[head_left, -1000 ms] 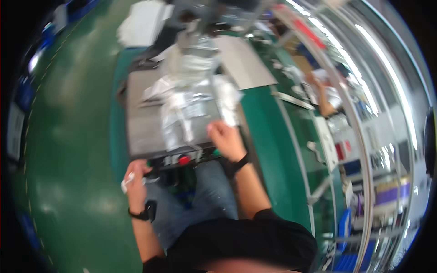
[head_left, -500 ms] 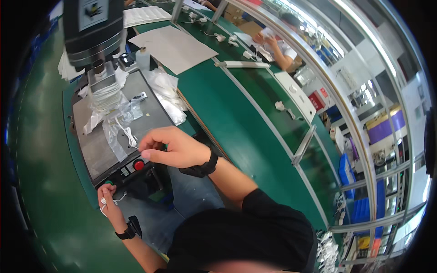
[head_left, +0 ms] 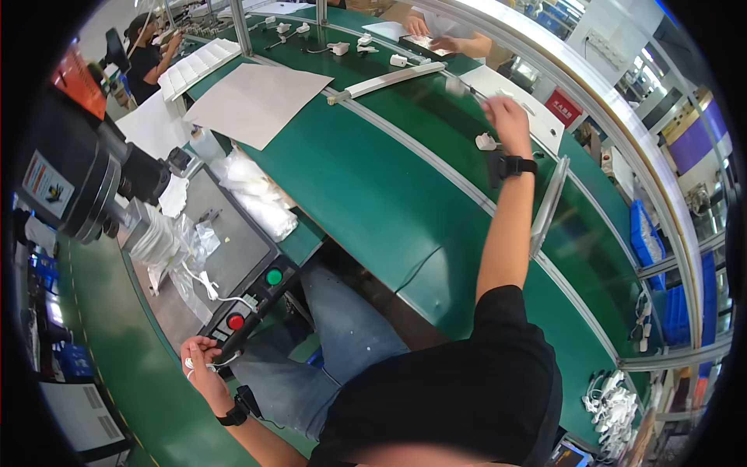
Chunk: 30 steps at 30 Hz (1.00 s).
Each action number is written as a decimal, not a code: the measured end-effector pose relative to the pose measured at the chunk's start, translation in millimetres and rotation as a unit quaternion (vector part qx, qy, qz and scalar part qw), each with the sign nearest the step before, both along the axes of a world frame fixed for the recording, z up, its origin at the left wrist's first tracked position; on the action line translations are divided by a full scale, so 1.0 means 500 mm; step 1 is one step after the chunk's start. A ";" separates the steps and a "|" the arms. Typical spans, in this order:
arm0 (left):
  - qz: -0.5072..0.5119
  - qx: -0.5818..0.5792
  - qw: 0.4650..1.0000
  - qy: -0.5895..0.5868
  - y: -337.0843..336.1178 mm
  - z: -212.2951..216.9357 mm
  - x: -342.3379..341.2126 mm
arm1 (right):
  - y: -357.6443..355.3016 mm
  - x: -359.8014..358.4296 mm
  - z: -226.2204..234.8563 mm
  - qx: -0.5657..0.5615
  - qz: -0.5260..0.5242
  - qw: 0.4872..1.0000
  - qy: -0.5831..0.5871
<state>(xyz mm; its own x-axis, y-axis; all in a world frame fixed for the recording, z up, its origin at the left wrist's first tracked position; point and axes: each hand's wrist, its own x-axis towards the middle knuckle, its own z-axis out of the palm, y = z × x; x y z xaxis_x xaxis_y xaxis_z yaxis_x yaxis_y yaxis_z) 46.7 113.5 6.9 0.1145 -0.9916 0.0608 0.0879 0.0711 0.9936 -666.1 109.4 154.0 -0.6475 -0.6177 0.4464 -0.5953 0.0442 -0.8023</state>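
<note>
My left hand (head_left: 204,367) is closed at the near corner of a grey-topped bench machine (head_left: 183,307). A thin white cable (head_left: 222,361) is wrapped about its fingers and trails to the right. My right hand (head_left: 510,124) is stretched out over the green belt at the far right. A blurred white plug-like piece (head_left: 456,86) is just left of its fingertips; whether the fingers hold it is unclear. Below the hand lies a white plug (head_left: 486,142). On the machine top, another white cable (head_left: 208,286) runs out of a clear plastic bag (head_left: 191,300).
Red (head_left: 235,321) and green (head_left: 274,276) buttons sit on the machine's front. A black cylindrical head (head_left: 66,187) overhangs it. White plastic bags (head_left: 253,194) and a large pale sheet (head_left: 257,101) lie alongside. Metal rails edge the belt. A co-worker's hands (head_left: 436,35) are across it.
My right hand has swung from above the machine out to the far right over the belt. My left hand stays by the machine's corner with its cable. The view has turned rightward.
</note>
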 end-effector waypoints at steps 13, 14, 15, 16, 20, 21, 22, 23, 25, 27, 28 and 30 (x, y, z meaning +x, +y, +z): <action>0.062 0.124 0.984 0.112 -0.185 0.056 -0.128 | 0.018 -0.190 -0.215 0.422 -0.160 0.862 0.232; 0.054 0.141 0.981 0.120 -0.201 0.054 -0.123 | 0.021 -0.177 -0.210 0.447 -0.168 0.847 0.234; 0.056 0.158 0.976 0.136 -0.200 0.044 -0.114 | 0.010 -0.169 -0.195 0.469 -0.170 0.831 0.246; 0.063 0.158 0.973 0.157 -0.214 0.028 -0.108 | 0.024 -0.234 -0.226 0.408 -0.122 0.877 0.224; -0.059 0.140 0.948 0.278 -0.218 0.009 -0.080 | 0.035 -0.167 -0.128 0.046 0.117 0.958 -0.258; -0.057 0.144 0.946 0.286 -0.198 0.015 -0.069 | 0.039 -0.065 -0.057 -0.001 0.178 0.957 -0.230; -0.054 0.143 0.943 0.296 -0.190 0.017 -0.065 | 0.049 0.015 -0.027 -0.082 0.138 0.955 -0.248; -0.065 0.124 0.926 0.351 -0.186 0.014 -0.076 | 0.069 0.074 0.003 -0.110 0.264 0.926 -0.246; -0.143 0.104 0.891 0.418 -0.222 0.021 -0.102 | 0.107 0.197 0.057 -0.134 0.387 0.896 -0.169; -0.167 0.049 0.874 0.454 -0.203 0.030 -0.097 | 0.050 0.339 0.046 -0.036 0.490 0.854 -0.168; -0.140 0.044 0.870 0.471 -0.177 0.030 -0.091 | 0.039 0.412 0.034 0.037 0.543 0.825 -0.153; -0.120 0.044 0.861 0.492 -0.115 0.072 -0.054 | -0.037 0.565 -0.022 0.148 0.590 0.765 -0.213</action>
